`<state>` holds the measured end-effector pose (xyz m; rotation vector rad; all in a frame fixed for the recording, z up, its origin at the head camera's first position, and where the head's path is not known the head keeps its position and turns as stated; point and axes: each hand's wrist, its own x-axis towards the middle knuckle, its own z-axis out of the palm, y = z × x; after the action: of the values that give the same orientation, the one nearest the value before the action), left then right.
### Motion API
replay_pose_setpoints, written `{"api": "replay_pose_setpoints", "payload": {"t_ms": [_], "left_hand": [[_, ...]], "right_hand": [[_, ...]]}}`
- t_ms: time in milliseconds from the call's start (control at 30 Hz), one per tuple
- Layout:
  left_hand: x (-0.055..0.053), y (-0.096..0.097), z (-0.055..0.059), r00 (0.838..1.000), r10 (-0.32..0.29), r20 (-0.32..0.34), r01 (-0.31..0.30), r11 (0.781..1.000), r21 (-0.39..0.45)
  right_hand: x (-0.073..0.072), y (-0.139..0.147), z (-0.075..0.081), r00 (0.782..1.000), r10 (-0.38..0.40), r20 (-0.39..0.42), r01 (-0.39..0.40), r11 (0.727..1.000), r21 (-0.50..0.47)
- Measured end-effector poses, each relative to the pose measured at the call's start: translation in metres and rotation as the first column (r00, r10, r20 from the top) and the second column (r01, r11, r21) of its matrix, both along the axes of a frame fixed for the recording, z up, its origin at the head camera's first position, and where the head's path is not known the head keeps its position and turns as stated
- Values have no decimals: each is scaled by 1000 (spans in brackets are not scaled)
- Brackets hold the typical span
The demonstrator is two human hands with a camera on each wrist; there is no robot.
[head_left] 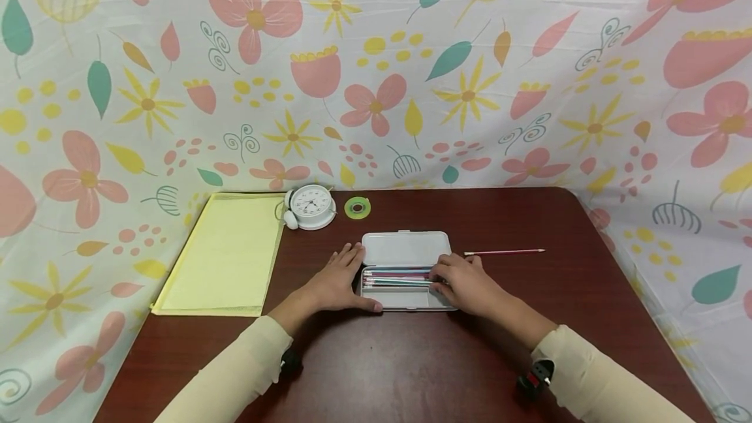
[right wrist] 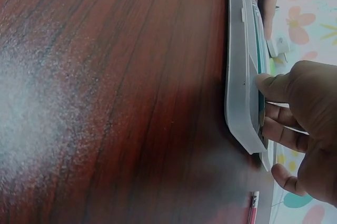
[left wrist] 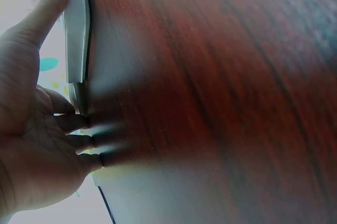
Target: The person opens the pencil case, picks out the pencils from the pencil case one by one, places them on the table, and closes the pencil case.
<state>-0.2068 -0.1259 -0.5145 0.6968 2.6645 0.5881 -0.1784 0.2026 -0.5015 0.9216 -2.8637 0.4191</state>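
Pencils [head_left: 396, 282] lay in the case [head_left: 405, 250]; loose pencil [head_left: 505, 252], right of centre, seemingly remained; left hand [head_left: 339, 281] spread, right hand [head_left: 467, 284] grip unclear.

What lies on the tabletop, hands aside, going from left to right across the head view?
Pale yellow rectangular folder → round white alarm clock → small round green disc with a dark centre → open white rectangular pencil case → slim red pencil.
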Motion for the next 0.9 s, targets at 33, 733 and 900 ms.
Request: {"api": "replay_pose_setpoints", "payload": {"t_ms": [33,733,900], "left_hand": [[0,0,-1,1000,-1,0,1,1000,-2],[1,1,0,1000,0,2,0,1000,-6],[0,1,1,1000,4,8,-4,1000,-10]], "right_hand": [[0,0,0,1000,6,1,-6,1000,-4],[-4,-6,2,993,81,-89,-84,996,-30],[-7,-13,1,993,75,-87,-77,997,-17]]}}
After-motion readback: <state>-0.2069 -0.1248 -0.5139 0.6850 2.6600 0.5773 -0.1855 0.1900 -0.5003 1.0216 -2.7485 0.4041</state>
